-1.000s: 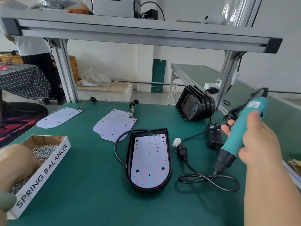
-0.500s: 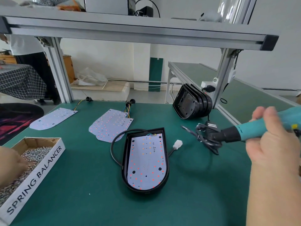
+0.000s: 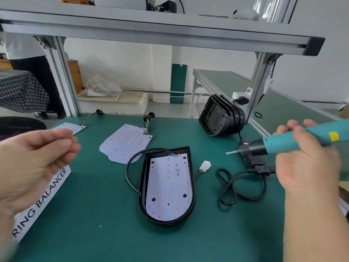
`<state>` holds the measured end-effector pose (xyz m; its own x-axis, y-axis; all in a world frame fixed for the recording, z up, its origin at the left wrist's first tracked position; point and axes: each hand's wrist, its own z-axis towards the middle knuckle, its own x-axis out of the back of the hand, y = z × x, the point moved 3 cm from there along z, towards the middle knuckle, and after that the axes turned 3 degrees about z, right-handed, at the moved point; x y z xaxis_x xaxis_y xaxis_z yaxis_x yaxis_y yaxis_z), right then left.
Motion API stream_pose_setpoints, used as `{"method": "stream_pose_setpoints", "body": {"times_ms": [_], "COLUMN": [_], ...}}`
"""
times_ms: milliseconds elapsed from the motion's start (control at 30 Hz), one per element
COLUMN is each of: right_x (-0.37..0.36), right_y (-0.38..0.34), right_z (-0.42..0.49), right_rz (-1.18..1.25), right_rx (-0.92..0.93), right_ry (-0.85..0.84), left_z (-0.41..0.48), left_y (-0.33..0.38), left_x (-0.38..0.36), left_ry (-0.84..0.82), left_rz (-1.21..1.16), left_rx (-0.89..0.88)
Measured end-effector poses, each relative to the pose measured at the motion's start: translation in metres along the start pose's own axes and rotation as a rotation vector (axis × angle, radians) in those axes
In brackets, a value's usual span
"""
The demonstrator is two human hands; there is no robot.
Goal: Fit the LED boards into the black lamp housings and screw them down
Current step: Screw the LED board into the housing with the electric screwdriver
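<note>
A black lamp housing (image 3: pixel 143 178) lies in the middle of the green mat with an LED board (image 3: pixel 168 188) seated inside it. My right hand (image 3: pixel 307 163) grips a teal electric screwdriver (image 3: pixel 294 141), held nearly level to the right of the housing with its bit pointing left. My left hand (image 3: pixel 35 163) hovers at the left above the mat, blurred, with thumb and fingertips drawn together; anything between them is hidden. Two loose LED boards (image 3: pixel 126 143) (image 3: pixel 69 127) lie behind, and a stack of empty housings (image 3: pixel 221 118) leans at the back right.
A cardboard box marked SPRING BALANCER (image 3: pixel 47 193) stands at the left edge, mostly behind my left hand. The screwdriver's black cable (image 3: pixel 239 186) loops on the mat right of the housing, near a white connector (image 3: pixel 205 165). Aluminium frame posts (image 3: pixel 62 78) (image 3: pixel 258 87) flank the back.
My left hand has come up out of the screw box and moved right. My right hand has swung the screwdriver from pointing down to nearly level, bit facing left.
</note>
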<state>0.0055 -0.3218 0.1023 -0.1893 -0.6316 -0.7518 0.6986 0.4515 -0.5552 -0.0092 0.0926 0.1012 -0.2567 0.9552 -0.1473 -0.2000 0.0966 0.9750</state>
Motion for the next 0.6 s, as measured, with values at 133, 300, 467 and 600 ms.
{"method": "stream_pose_setpoints", "body": {"times_ms": [133,300,467,600], "right_x": [-0.023,-0.04,-0.047,-0.046], "right_y": [0.019,0.046,0.055,0.054], "right_z": [-0.017,-0.045,-0.058,-0.059], "right_rz": [0.177,0.145,0.211,0.236], "right_rx": [-0.182,-0.349,-0.403,-0.419], "right_ry": [-0.017,0.041,0.045,0.087], "left_z": [-0.01,-0.025,-0.039,-0.037], "left_y": [-0.004,-0.028,-0.047,-0.05], "left_x": [-0.069,-0.13,-0.14,-0.132], "left_ry": [-0.15,-0.249,-0.248,-0.151], "left_rz": [-0.246,-0.327,-0.133,0.031], "left_rx": [0.092,0.293,0.253,0.145]}}
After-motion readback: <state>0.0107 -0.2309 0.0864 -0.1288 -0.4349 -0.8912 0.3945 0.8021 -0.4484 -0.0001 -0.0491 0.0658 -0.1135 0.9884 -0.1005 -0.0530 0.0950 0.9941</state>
